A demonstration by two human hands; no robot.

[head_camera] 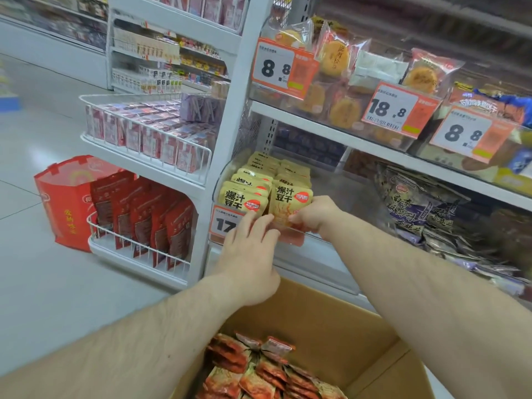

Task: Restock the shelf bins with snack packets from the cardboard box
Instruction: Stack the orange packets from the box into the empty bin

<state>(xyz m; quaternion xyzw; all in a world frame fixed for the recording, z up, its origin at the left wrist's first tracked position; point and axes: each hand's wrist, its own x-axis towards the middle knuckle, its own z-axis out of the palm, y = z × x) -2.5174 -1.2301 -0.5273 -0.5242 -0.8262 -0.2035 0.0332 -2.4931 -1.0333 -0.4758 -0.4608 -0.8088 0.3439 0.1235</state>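
both hands were up at the clear shelf bin, where two rows of yellow snack packets stood on edge: the left hand lay with fingers fairly straight against the bin's front and its orange price tag, holding nothing i could make out, while the right hand had its fingers curled round the lower edge of the front yellow packet in the right row. below the arms the cardboard box sat open, with a heap of red snack packets inside it.
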